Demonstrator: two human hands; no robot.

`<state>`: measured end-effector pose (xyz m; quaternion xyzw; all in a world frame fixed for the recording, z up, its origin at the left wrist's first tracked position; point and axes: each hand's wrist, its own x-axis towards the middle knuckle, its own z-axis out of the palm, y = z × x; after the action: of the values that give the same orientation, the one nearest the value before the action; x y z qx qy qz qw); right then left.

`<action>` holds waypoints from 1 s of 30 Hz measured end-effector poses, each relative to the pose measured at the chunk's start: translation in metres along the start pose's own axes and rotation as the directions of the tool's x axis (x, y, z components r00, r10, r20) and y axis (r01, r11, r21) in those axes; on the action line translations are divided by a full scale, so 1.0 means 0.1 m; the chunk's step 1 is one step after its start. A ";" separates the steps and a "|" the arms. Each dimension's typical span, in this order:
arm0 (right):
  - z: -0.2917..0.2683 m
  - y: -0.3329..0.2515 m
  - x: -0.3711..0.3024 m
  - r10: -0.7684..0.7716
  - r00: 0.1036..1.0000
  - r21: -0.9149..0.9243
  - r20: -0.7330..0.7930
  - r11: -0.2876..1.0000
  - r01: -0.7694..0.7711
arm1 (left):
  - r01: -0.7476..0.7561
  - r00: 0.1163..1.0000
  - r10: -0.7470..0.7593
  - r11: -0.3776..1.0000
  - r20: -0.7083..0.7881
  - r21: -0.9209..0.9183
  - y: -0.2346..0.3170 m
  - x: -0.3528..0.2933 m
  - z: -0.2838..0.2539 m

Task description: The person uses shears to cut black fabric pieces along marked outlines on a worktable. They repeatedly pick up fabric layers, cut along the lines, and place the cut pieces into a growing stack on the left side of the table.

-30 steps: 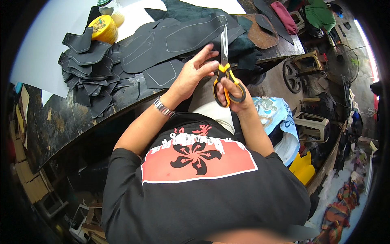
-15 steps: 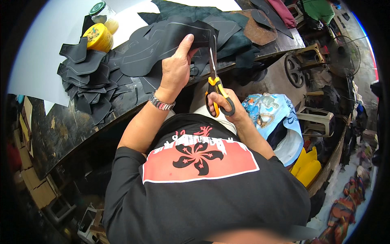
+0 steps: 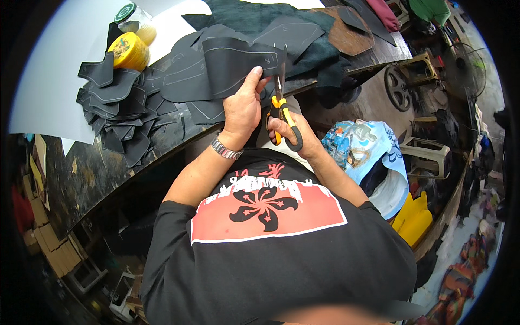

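My left hand (image 3: pixel 243 108) is closed on the lower edge of a black leather piece (image 3: pixel 235 65), thumb on top. Pale outlines are drawn on this piece, which is raised over the table's near edge. In my right hand (image 3: pixel 297 132) are scissors (image 3: pixel 280 103) with yellow and black handles. Their blades point away from me and stand slightly apart at the right end of the leather. Beneath and behind lie more dark leather sheets (image 3: pixel 187 76), some with marked outlines. A heap of cut black pieces (image 3: pixel 116 100) is stacked to the left.
The dark worktable (image 3: pixel 81 173) runs along my left and front. A yellow tub (image 3: pixel 130 50) and a green-lidded jar (image 3: pixel 135 21) stand beyond the heap. Right of me are a light blue cloth (image 3: pixel 379 157), a plastic stool (image 3: pixel 428 157), a black handwheel (image 3: pixel 398 88) and a fan (image 3: pixel 467 67).
The leather piece has been lowered and turned so its outlined face shows more. Both hands have shifted; the scissors have moved slightly left and nearer me, with their blades parted more.
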<state>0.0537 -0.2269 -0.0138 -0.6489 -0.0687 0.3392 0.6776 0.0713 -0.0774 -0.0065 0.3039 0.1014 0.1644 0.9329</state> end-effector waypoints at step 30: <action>0.05 -0.02 -0.02 0.012 0.998 0.048 -0.064 0.999 -0.009 | -0.052 0.998 0.051 0.998 0.024 0.027 0.04 0.08 -0.04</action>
<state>0.0499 -0.2233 -0.0109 -0.6436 -0.0352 0.3231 0.6929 0.0764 -0.0692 -0.0077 0.3209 0.0850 0.1836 0.9253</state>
